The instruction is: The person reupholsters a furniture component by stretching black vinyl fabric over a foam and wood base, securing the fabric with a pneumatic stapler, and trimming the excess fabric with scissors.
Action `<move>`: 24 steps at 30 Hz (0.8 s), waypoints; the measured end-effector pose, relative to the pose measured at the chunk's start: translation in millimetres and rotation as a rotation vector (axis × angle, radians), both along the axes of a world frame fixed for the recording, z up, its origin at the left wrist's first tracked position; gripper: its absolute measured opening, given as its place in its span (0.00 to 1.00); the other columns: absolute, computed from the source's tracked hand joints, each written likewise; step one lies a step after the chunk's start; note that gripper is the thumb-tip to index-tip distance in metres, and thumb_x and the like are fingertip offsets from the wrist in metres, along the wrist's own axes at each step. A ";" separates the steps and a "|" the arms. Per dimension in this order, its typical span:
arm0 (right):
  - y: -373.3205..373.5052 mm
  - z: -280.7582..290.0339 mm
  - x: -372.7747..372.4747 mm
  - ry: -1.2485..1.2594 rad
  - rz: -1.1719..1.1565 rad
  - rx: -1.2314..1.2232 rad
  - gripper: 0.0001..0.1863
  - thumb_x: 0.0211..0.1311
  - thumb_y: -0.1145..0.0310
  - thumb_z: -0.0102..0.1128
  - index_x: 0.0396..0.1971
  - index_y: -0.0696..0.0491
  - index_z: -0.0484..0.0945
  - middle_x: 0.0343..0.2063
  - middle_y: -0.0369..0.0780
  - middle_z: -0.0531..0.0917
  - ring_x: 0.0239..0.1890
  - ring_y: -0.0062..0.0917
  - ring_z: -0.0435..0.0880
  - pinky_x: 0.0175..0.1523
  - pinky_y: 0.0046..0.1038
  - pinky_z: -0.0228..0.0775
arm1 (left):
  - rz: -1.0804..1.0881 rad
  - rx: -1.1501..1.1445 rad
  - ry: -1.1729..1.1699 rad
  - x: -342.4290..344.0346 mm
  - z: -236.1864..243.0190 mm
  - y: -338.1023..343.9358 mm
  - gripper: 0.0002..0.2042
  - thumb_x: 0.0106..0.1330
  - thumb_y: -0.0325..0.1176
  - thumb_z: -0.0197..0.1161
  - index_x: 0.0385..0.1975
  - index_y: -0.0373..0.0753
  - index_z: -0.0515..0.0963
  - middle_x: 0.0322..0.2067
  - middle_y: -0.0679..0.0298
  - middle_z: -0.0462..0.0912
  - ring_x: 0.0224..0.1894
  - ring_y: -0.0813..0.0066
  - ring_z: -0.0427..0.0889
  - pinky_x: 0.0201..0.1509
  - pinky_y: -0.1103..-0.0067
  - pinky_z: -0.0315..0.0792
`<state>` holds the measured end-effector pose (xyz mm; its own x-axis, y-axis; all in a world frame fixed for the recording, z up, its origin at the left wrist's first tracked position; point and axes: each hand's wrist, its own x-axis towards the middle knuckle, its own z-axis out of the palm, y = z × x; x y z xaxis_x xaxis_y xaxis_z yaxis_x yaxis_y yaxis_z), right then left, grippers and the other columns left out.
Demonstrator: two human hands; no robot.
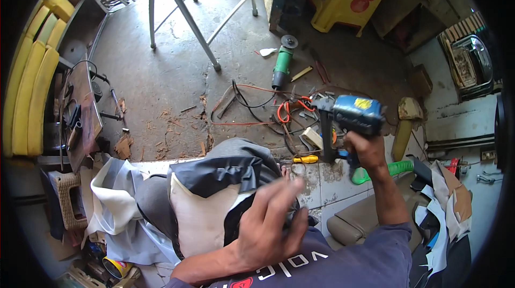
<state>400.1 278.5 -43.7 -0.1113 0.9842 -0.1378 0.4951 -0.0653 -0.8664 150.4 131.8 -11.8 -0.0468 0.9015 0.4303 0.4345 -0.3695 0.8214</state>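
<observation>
My right hand (370, 151) is wrapped round the grip of a blue and black staple gun (358, 115), raised off to the right over the floor. My left hand (268, 221), somewhat blurred, is lifted above my lap with its fingers apart and nothing visible in them. Below and beside it, a pale seat board (203, 221) rests on my lap. Wrinkled black vinyl (222, 172) is folded over the board's far edge, and more dark material runs along its right side, partly hidden by my left hand.
A green angle grinder (282, 65), a tangled orange cord (287, 111) and a yellow-handled tool (306, 159) lie ahead. Beyond stand a folding chair (185, 14) and a yellow stool (348, 1). White fabric (115, 197) is at left; a brown cushion (362, 215) and fabric scraps (437, 218) lie right.
</observation>
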 end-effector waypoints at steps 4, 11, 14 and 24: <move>-8.9 4.9 3.1 -0.241 0.401 0.386 0.10 0.64 0.80 0.52 0.22 0.60 0.79 0.20 0.36 0.81 0.23 0.17 0.79 0.32 0.26 0.74 | 0.016 -0.194 0.051 27.8 -12.2 37.3 0.38 0.63 0.22 0.67 0.72 0.21 0.56 0.62 0.35 0.67 0.63 0.40 0.71 0.66 0.62 0.70; -18.3 -31.6 -46.7 0.931 0.036 -0.490 0.03 0.61 0.79 0.61 0.28 0.56 0.77 0.18 0.35 0.76 0.21 0.22 0.78 0.30 0.29 0.72 | 0.138 -0.532 0.112 44.0 -45.6 69.4 0.34 0.70 0.26 0.64 0.74 0.31 0.56 0.45 0.38 0.83 0.43 0.40 0.88 0.45 0.60 0.81; -4.6 -42.0 -52.5 1.309 -0.071 -0.610 0.03 0.62 0.79 0.59 0.28 0.57 0.75 0.17 0.35 0.75 0.19 0.21 0.74 0.27 0.28 0.68 | 0.036 -0.464 0.284 38.1 -51.7 86.5 0.35 0.71 0.24 0.62 0.75 0.32 0.52 0.42 0.39 0.83 0.39 0.38 0.87 0.40 0.58 0.81; 68.8 -107.7 7.3 1.707 -0.253 -0.966 0.19 0.62 0.63 0.55 0.49 0.57 0.81 0.17 0.32 0.72 0.17 0.21 0.72 0.28 0.29 0.69 | 0.017 -0.887 0.340 62.8 -43.1 79.3 0.15 0.75 0.41 0.65 0.44 0.34 0.72 0.18 0.50 0.79 0.20 0.52 0.83 0.25 0.60 0.72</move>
